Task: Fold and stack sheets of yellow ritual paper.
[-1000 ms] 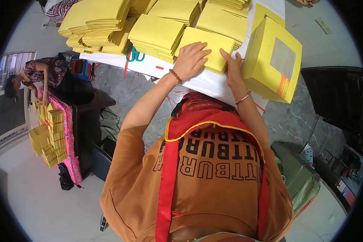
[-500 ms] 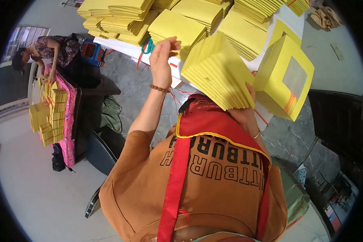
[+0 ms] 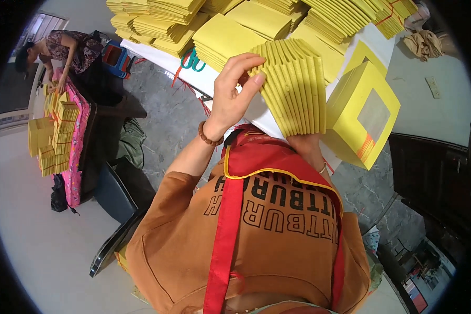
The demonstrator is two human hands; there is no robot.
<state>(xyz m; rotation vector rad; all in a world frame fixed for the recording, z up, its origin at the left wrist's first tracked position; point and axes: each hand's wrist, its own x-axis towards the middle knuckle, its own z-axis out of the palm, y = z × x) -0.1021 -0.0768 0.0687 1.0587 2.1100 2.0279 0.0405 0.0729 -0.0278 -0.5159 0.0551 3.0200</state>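
A thick stack of folded yellow paper pieces is held up in front of my chest, its layered edges turned toward me. My right hand grips it from below; most of its fingers are hidden behind the stack. At the upper left edge, my left hand has its curled fingertips and thumb against the layers, pinching there. A brown bead bracelet circles my left wrist. Just right of the held stack stands a yellow box with a grey window panel.
More yellow stacks cover the white table. Teal-handled scissors lie at its near left edge by red strings. Further left, another person works at a pink-covered table bearing tied yellow bundles. A dark chair stands beside me.
My left hand has moved right and onto the stack's edge; before, it was apart from it. The stack has turned more upright, its layered edges now facing me more fully.
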